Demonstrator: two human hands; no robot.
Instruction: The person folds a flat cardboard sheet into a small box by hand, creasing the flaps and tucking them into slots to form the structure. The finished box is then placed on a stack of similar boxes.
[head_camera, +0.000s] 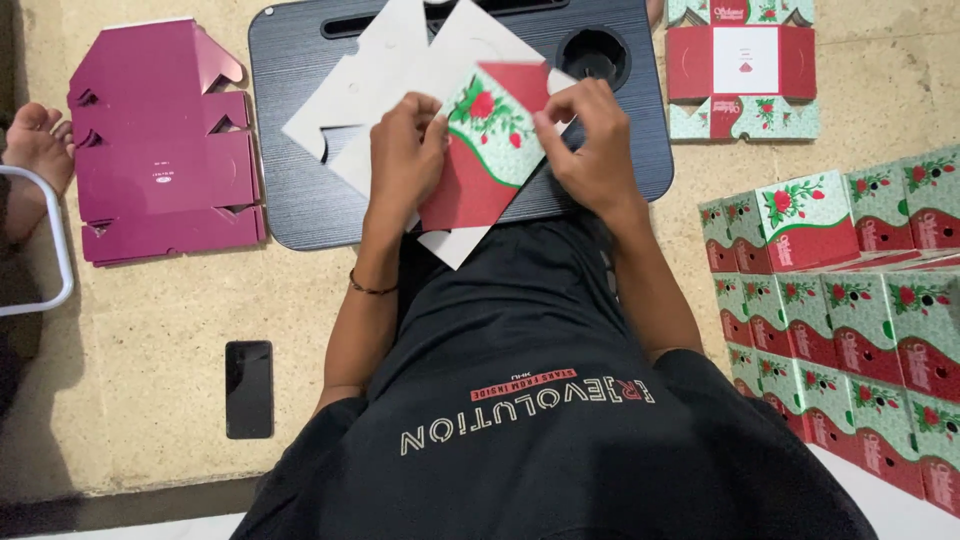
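Both my hands hold a flat cardboard box blank (487, 150), red and green with a rose print, white on its back, over a dark lap tray (300, 200). My left hand (402, 150) grips its left edge. My right hand (590, 140) pinches a folded flap at its upper right. White parts of the blank spread out behind my hands across the tray.
A stack of flat magenta box blanks (160, 140) lies on the floor at left, beside another person's bare foot (38, 140). A black phone (249, 388) lies on the floor. Flat rose-print blanks (742, 70) sit at top right; several folded boxes (850, 300) stand at right.
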